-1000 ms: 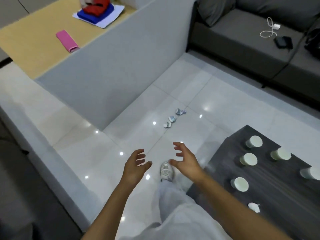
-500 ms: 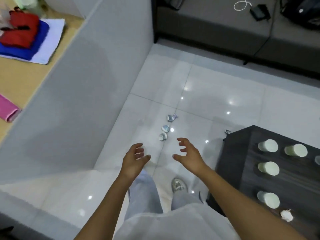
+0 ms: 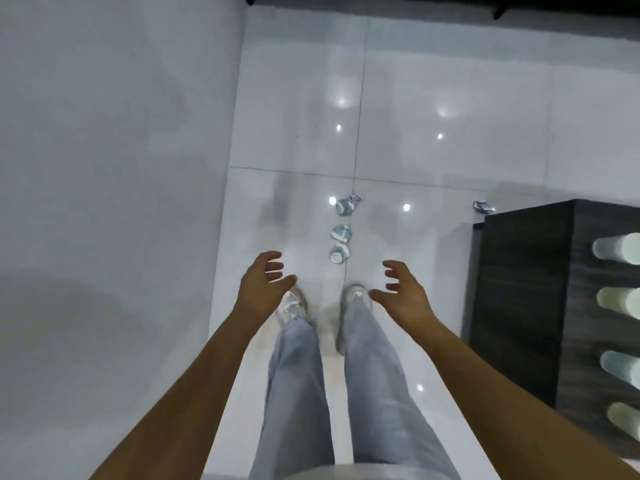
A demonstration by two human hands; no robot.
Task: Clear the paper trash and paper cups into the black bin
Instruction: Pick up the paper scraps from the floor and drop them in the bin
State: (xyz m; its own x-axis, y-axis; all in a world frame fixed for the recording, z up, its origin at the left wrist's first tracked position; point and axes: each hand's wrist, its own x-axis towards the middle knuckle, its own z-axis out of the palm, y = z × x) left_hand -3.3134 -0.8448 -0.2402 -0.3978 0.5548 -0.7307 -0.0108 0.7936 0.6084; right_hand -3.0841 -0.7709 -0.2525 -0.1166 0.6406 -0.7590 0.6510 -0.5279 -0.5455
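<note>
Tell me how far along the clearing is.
Nothing looks cleared yet. Both the left hand and right hand are empty, above three crumpled paper wads on the floor. A fourth wad and paper cups on the dark table remain; no bin visible.

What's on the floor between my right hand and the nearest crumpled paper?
Nothing: in the head view, only bare glossy tile separates the right hand from the nearest paper wad.
</note>
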